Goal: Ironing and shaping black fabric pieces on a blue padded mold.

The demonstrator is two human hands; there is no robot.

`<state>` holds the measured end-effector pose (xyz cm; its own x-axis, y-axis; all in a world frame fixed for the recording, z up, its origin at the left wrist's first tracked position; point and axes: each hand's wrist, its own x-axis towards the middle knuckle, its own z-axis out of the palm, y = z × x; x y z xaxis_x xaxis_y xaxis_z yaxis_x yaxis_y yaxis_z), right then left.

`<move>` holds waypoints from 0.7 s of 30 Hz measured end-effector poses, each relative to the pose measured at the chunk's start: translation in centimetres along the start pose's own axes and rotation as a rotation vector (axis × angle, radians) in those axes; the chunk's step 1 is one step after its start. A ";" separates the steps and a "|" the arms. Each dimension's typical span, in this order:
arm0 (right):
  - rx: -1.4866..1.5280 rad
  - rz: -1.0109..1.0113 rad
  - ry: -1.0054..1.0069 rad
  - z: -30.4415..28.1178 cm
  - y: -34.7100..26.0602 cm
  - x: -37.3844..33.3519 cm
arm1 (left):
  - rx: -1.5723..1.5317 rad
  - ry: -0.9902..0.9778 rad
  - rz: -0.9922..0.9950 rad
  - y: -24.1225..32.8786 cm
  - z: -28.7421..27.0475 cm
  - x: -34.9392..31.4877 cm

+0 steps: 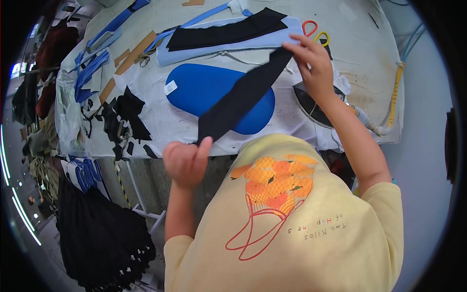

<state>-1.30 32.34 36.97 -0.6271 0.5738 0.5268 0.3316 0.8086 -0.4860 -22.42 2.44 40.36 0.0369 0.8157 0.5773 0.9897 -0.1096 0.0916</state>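
Note:
A long strip of black fabric is stretched slantwise between my two hands, above a blue oval pad that carries a small white label. My left hand pinches the strip's lower end near the table's front edge. At the upper end, my right hand grips the other corner between thumb and fingers. An iron rests on the table under my right forearm, partly hidden by it. Farther back, more black fabric pieces lie on a folded light blue cloth.
Scissors with red and yellow handles lie at the back right. Black scraps, a brown cardboard strip and blue fabric strips are spread over the left side. A yellow-wrapped hose runs along the right. Black fabric hangs below left.

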 end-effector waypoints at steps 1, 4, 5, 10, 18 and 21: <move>0.088 0.131 0.099 0.8 0.3 0.6 | 0.057 0.026 0.084 0.8 0.6 1.1; 0.559 0.867 0.176 3.8 1.3 0.2 | -0.088 -0.239 0.009 3.3 3.4 2.4; 0.726 1.195 0.115 4.1 1.0 -0.1 | -0.083 -0.241 -0.004 3.7 5.1 2.2; 1.071 1.683 -0.210 4.8 -2.4 -3.5 | -0.072 -0.258 -0.090 4.6 7.3 0.7; 1.044 1.682 -0.372 6.6 -3.3 -3.5 | -0.059 -0.127 -0.225 2.2 5.8 -3.3; 0.964 1.817 -0.267 5.9 -4.0 -2.9 | -0.018 -0.105 -0.185 1.6 4.3 -4.4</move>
<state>-4.95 26.67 33.30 -0.1779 0.3625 -0.9148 0.2162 -0.8925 -0.3958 -20.44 1.13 34.47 -0.1299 0.8775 0.4617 0.9785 0.0382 0.2027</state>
